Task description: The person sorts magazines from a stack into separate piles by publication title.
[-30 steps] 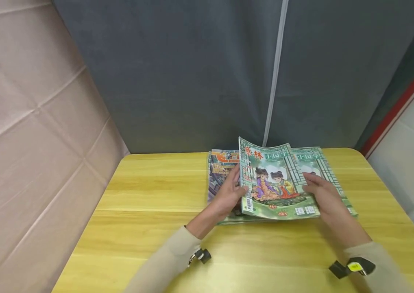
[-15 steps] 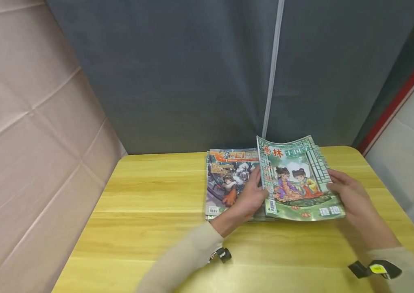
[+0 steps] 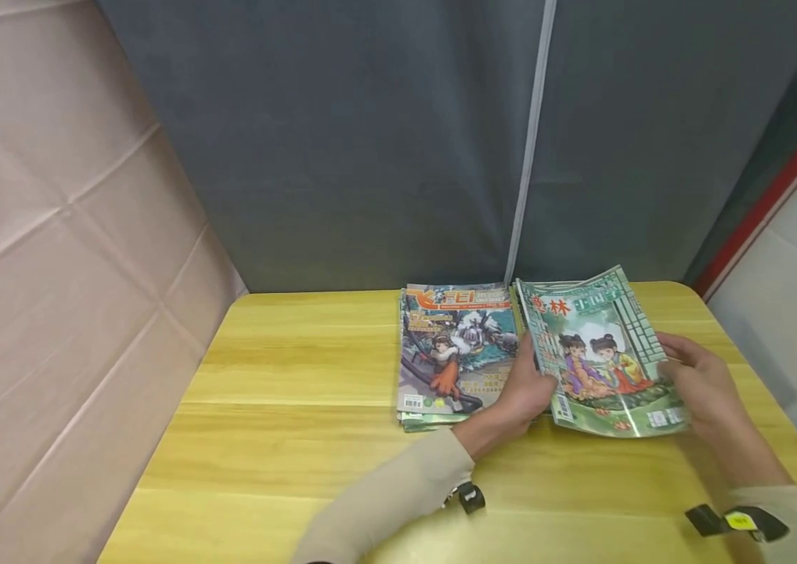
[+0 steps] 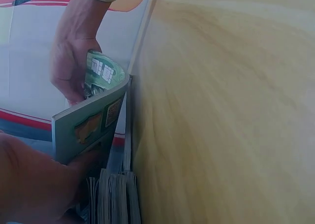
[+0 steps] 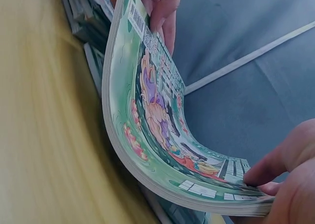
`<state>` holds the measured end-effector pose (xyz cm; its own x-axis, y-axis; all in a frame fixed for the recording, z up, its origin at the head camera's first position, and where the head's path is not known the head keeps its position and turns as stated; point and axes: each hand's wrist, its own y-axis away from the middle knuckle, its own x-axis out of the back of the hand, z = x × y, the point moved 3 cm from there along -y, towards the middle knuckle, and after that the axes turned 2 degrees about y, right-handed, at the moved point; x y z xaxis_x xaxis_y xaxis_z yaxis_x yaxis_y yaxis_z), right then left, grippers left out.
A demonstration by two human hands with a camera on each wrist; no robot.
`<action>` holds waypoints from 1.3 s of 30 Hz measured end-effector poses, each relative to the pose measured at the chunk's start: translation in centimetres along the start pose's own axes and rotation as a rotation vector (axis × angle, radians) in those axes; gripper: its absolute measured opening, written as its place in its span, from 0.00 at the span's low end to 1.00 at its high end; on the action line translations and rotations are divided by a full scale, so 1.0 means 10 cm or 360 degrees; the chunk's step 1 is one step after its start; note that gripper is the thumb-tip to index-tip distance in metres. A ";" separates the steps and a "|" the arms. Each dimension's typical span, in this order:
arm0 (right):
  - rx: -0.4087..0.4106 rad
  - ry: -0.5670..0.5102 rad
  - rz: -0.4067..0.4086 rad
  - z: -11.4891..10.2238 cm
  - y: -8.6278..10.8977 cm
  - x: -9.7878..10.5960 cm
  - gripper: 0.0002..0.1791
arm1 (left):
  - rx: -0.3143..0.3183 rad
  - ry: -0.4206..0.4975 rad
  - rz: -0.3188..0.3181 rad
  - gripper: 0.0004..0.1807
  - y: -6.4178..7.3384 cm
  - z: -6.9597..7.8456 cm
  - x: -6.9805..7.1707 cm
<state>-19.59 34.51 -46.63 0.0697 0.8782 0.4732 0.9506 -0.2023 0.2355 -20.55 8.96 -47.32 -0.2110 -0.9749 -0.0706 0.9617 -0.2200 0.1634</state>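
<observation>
A green magazine [image 3: 603,352] with two cartoon children on its cover is held above the table, bowed between both hands. My left hand [image 3: 527,388] grips its left edge, thumb on the cover. On the opposite edge, my right hand [image 3: 703,384] pinches the pages. The right wrist view shows the held magazine [image 5: 152,101] curving strongly, with the right thumb [image 5: 268,170] on the cover. To the left lies a stack of magazines [image 3: 455,352], topped by a dark cover with an orange title. Another magazine [image 4: 128,135] lies flat beneath the held one, mostly hidden.
The yellow wood-grain table [image 3: 286,376] extends to the left and front. A dark grey curtain [image 3: 370,157] hangs behind its back edge. Pale sheeting [image 3: 74,274] walls off the left side, and a white panel with a red band [image 3: 779,188] stands at right.
Both hands have carried the green magazine rightward, off the left stack and over the magazine at right. The dark cover on the stack has come into full view.
</observation>
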 end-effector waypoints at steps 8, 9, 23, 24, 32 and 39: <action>0.0007 0.0070 -0.0003 0.08 -0.05 0.02 0.34 | 0.0034 0.0054 0.0069 0.53 -0.02 0.00 -0.09; 0.0018 0.0068 -0.0010 0.09 -0.05 0.02 0.34 | 0.0044 0.0049 0.0072 0.52 -0.02 0.00 -0.09; -0.0036 0.0021 -0.0133 0.11 -0.07 0.07 0.38 | 0.0250 0.0019 0.0085 0.58 0.02 0.06 -0.12; -0.0039 0.0033 -0.0136 0.11 -0.07 0.07 0.38 | 0.0259 0.0018 0.0085 0.58 0.02 0.06 -0.12; 0.0025 0.0234 -0.0238 0.13 -0.09 0.06 0.45 | 0.0337 0.0029 0.0102 0.60 0.01 0.07 -0.13; 0.0026 0.0327 -0.0296 0.15 -0.13 0.06 0.49 | 0.0396 0.0037 0.0089 0.60 -0.03 0.09 -0.13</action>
<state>-20.36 35.95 -47.93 -0.1681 0.7928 0.5858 0.9461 -0.0371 0.3217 -20.72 10.26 -46.43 -0.1520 -0.9854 -0.0766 0.8986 -0.1700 0.4044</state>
